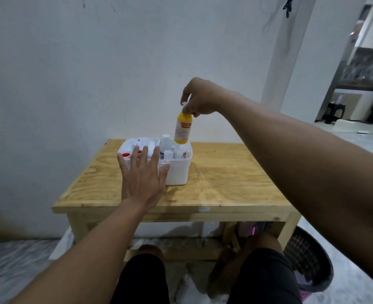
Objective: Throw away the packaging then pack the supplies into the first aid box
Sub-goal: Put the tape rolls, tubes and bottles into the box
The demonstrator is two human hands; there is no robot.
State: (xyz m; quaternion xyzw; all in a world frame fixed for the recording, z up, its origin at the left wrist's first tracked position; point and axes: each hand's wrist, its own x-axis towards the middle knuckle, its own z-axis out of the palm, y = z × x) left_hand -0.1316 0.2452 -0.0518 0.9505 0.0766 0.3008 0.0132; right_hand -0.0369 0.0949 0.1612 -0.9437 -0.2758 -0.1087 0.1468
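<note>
Right hand (199, 99) hides the yellow bottle's (183, 130) cap.

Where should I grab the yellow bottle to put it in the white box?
Grip its cap and neck from straight above, as the right hand does now. The yellow bottle hangs upright over the white box, whose compartment is crowded with small bottles, so fingers round its body would probably bump them.

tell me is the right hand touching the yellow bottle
Touching. The head view shows the right hand pinching the top of the yellow bottle.
</note>
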